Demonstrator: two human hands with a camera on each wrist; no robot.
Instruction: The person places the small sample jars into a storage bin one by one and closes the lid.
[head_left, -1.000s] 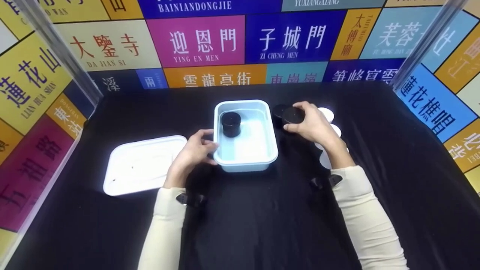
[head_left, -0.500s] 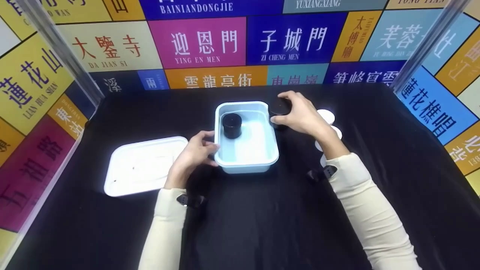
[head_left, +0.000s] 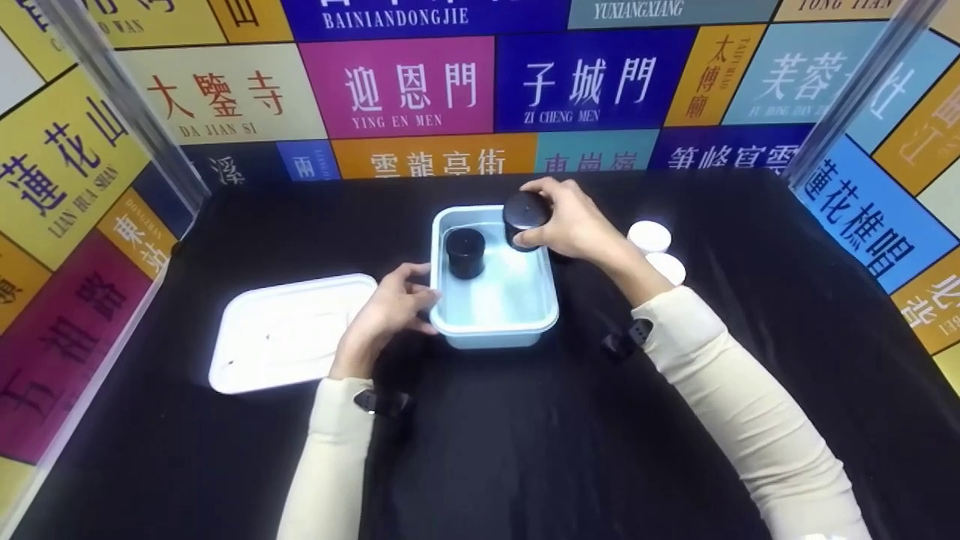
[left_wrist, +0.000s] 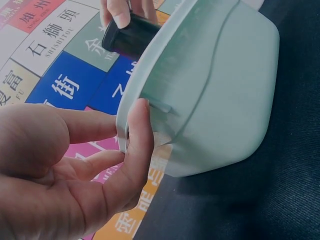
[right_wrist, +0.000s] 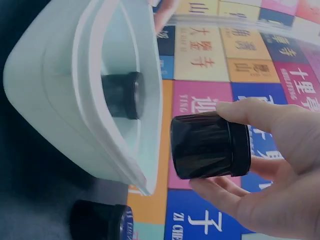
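Note:
A pale blue-green plastic tub stands on the black cloth. My left hand pinches its left rim between thumb and fingers, as the left wrist view also shows. Inside, toward the back left, a black lidded jar stands upright. My right hand grips a second black jar by its lid end, over the tub's back right corner. In the right wrist view this held jar is apart from the rim. Another black jar stands outside the tub there; the right hand mostly hides it in the head view.
A white rectangular lid lies flat to the left of the tub. White round jars or lids stand at the right, partly covered by the right sleeve. Printed panels wall off the back and sides of the black cloth.
My right hand has lifted a black jar from beside the tub and carried it left, over the tub's back right corner. The left hand has stayed at the rim.

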